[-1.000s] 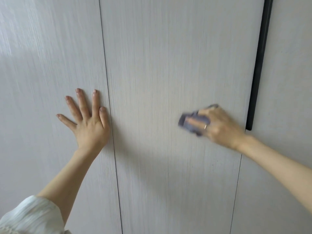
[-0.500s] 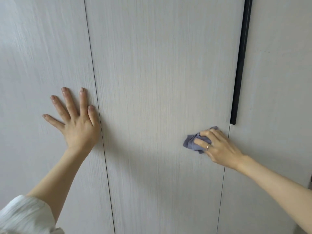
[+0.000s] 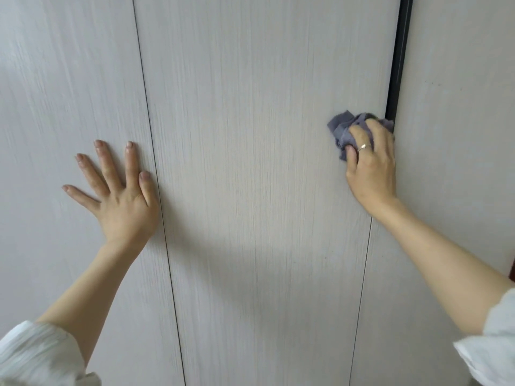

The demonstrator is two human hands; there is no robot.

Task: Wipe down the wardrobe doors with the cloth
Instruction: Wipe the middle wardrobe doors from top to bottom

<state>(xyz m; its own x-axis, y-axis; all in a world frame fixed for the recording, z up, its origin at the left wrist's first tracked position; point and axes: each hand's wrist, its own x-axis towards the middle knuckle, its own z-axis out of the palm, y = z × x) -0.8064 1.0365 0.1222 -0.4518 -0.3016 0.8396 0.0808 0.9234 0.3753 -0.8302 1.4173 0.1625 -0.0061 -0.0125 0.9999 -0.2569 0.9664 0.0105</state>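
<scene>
Wardrobe doors: pale wood-grain panels; we read no writing on them.
Left door (image 3: 69,107): our left hand (image 3: 122,201) lies flat on it, fingers spread straight, holding nothing.
Middle door (image 3: 264,162): our right hand (image 3: 370,165) presses the bunched grey cloth (image 3: 341,129) against its right edge, fingers curled over it.
Black handle (image 3: 400,57): directly above that grip, cloth touching its lower end.
Right door (image 3: 459,107): just beyond the grip.

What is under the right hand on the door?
A bunched grey cloth lies under the right hand, sticking out past the fingers. The door surface beneath is hidden.
</scene>
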